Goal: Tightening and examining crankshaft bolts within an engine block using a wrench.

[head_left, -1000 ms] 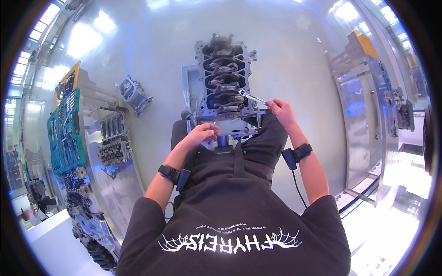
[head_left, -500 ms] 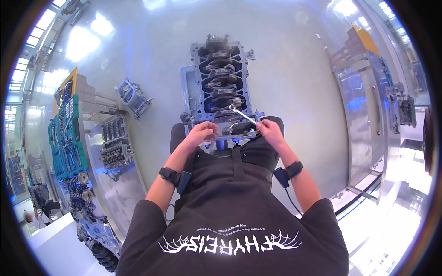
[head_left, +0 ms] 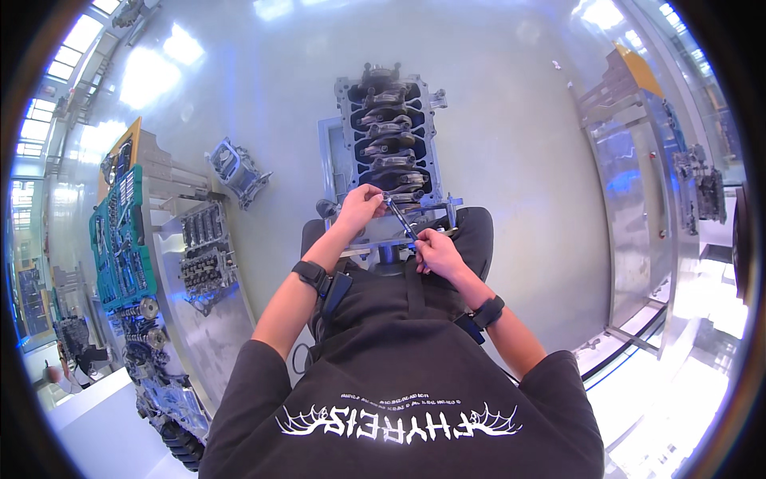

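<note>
Hands are both gripping one ratchet wrench [head_left: 401, 219] above the engine block [head_left: 391, 136]: we are seeing left hand [head_left: 361, 205] closed at its head, right hand [head_left: 435, 251] closed on its handle.

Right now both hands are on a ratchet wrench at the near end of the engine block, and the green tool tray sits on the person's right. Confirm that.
One thing is off: the green tool tray is on the person's left, as the head view shows. The rest holds: the left hand and right hand both hold the ratchet wrench at the near end of the engine block.
</note>
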### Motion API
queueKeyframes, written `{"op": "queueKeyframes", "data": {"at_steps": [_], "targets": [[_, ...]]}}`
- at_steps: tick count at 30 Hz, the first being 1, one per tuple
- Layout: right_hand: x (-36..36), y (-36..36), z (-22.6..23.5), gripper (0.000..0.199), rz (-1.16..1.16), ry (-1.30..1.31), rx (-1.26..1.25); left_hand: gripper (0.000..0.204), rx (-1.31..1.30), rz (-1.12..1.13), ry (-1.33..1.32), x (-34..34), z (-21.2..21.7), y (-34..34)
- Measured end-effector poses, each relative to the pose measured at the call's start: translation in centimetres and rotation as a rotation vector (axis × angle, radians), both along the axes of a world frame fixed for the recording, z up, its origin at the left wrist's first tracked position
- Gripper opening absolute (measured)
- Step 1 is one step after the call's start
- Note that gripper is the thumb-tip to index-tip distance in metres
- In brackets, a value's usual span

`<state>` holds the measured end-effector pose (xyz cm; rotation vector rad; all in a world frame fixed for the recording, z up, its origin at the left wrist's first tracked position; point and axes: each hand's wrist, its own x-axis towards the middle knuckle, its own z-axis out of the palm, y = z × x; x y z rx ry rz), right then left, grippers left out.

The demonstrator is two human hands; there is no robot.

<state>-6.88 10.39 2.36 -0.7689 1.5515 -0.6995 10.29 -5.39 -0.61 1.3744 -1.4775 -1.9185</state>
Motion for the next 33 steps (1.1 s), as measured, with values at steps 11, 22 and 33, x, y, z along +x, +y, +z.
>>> {"op": "queueKeyframes", "data": {"at_steps": [11,22,33], "targets": [[2.7,-3.5,2.6,0.022,0.431,-0.200,-0.037,0.020,0.358,0.033,0.009,-0.7,3.5,0.0],[-5.9,-0.1,-2.1,0.024,0.181,0.281,-0.173,0.035,-0.351,-0.786,-0.747,-1.3,5.2,-4.4],[-10.2,5.5,-2.6,0.092,0.098,0.680,0.221,0.045,-0.732,-1.326,-1.118,-7.5,8.5,-5.3]]}}
